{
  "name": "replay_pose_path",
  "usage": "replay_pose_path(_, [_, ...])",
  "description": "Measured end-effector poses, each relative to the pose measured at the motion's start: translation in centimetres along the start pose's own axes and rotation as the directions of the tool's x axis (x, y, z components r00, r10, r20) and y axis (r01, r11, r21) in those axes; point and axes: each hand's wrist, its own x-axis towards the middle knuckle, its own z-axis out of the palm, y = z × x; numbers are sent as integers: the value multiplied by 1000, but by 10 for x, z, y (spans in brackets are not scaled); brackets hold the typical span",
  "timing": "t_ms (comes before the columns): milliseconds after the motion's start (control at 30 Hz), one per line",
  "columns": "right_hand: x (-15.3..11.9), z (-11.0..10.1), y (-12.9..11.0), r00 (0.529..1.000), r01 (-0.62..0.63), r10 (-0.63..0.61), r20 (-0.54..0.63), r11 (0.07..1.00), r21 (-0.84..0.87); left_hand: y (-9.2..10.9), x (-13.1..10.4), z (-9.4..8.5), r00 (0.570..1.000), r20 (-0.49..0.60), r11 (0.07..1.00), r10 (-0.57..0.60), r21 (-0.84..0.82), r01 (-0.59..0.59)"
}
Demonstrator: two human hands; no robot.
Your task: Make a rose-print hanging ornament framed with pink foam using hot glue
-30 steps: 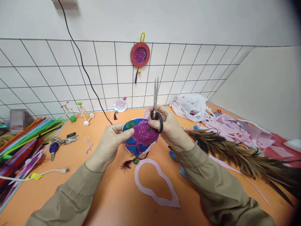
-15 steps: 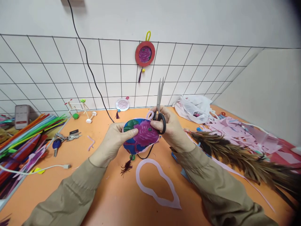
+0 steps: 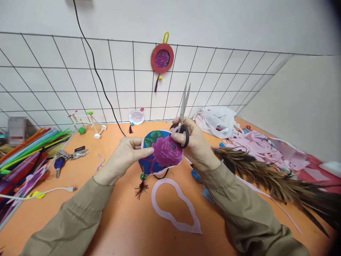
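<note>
A blue fabric piece with a purple flower and green leaves (image 3: pixel 165 153) is held up over the orange table (image 3: pixel 128 227). My left hand (image 3: pixel 125 156) pinches its left edge, thumb on the front. At its upper right edge, my right hand (image 3: pixel 195 145) grips the fabric and also holds black-handled scissors (image 3: pixel 183 106), blades pointing up and slightly apart. A green bead (image 3: pixel 143 176) with a dark red tassel (image 3: pixel 142 188) hangs from the lower left of the fabric. Below lies a pink cut-out outline (image 3: pixel 192 210).
Colourful pipe cleaners (image 3: pixel 29 153), keys (image 3: pixel 59 163) and a white cable (image 3: pixel 50 191) are at left. Brown feathers (image 3: pixel 255 170), pink scraps (image 3: pixel 263 149) and a white plastic bag (image 3: pixel 217 121) lie at right. A red round ornament (image 3: pixel 152 58) hangs on the grid wall.
The fabric piece has turned slightly and shows more of its flower front. The scissors lean further right. The whole view has shifted a little.
</note>
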Motion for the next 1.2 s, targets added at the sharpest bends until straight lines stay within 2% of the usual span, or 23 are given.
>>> replay_pose_path(100, [2,-1,-2,999,25,-25,-40,1000,13,-2,3,-6,999,3,998,52,42,-52])
replay_pose_path(167, [2,-1,-3,996,52,-52,-67,999,10,-2,4,-8,984,-140,993,113,50,-107])
replay_pose_path(233, [2,0,-3,990,91,-91,-105,996,-4,1,4,-10,918,-354,983,178,35,-177])
replay_pose_path(267, [3,0,-3,985,110,-111,-130,994,-14,3,2,-9,885,-421,977,201,26,-210])
replay_pose_path(300, [3,0,-2,980,126,-128,-154,992,-22,5,0,-8,877,-433,974,209,13,-225])
replay_pose_path(333, [3,0,-2,974,139,-141,-177,990,-23,6,-2,-5,905,-380,978,191,-7,-210])
replay_pose_path(367, [4,1,-1,969,146,-147,-197,989,-19,4,-4,-1,954,-265,987,144,-31,-157])
replay_pose_path(400, [4,1,0,965,152,-151,-214,988,-10,0,-7,5,993,-101,996,61,-53,-67])
replay_pose_path(433, [5,1,1,961,158,-154,-228,987,1,-7,-8,12,996,80,997,-46,-66,51])
replay_pose_path(467, [4,2,2,958,164,-157,-239,986,10,-17,-9,19,962,228,981,-154,-78,175])
replay_pose_path(500, [4,3,3,956,167,-158,-248,986,16,-29,-10,26,922,318,958,-219,-108,264])
replay_pose_path(533, [3,5,3,955,165,-155,-255,986,20,-42,-9,33,900,355,937,-254,-142,320])
replay_pose_path(600, [0,8,4,954,157,-144,-264,987,31,-66,-6,43,916,315,917,-248,-230,328])
replay_pose_path(700, [-4,13,3,953,149,-134,-272,988,37,-82,-1,48,968,218,921,-121,-339,191])
replay_pose_path(800, [-6,14,1,949,159,-144,-281,987,29,-72,2,46,993,105,939,50,-344,-11])
replay_pose_path(900, [-5,13,2,951,150,-137,-276,988,28,-53,3,44,980,51,905,193,-394,-158])
replay_pose_path(967, [-5,13,5,958,143,-130,-255,989,32,-43,2,45,969,0,868,247,-444,-221])
replay_pose_path(1067, [-6,15,13,975,104,-92,-202,993,53,-32,1,44,959,-138,821,247,-496,-283])
replay_pose_path(1200, [-9,20,24,995,8,-2,-99,998,57,-24,4,34,945,-285,789,158,-539,-295])
